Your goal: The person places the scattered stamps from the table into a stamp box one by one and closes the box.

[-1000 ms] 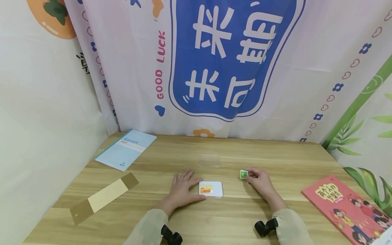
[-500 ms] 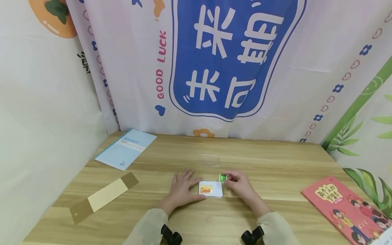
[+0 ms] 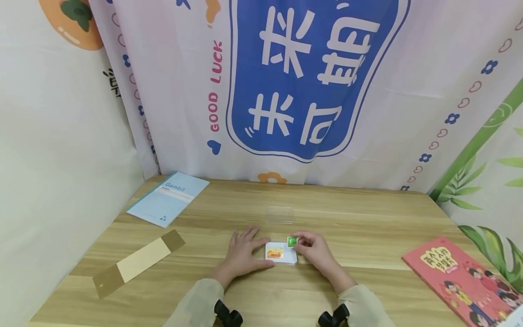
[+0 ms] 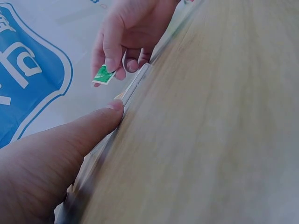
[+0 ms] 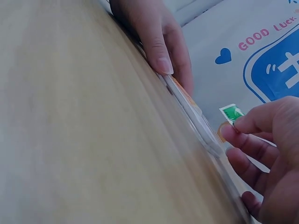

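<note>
A small green stamp (image 3: 292,241) with a white, toothed border is pinched between the thumb and fingertips of my right hand (image 3: 316,250). It hovers over the far right corner of a white rounded card block (image 3: 290,258), apart from it in both wrist views. An orange-yellow stamp-like picture (image 3: 275,253) lies on the block's left part. My left hand (image 3: 243,255) rests on the table with fingers spread. Its straight thumb (image 4: 105,119) touches the block's near edge, and its index finger lies by the far left corner.
A clear plastic piece (image 3: 279,215) lies behind the block on the wooden table (image 3: 229,204). To the left are a blue notebook (image 3: 168,200) and a folded tan card strip (image 3: 140,263). A red picture book (image 3: 461,281) lies at the right.
My right hand has moved left with the green stamp, from the table right of the block to over its far right corner. The left hand has stayed in place.
</note>
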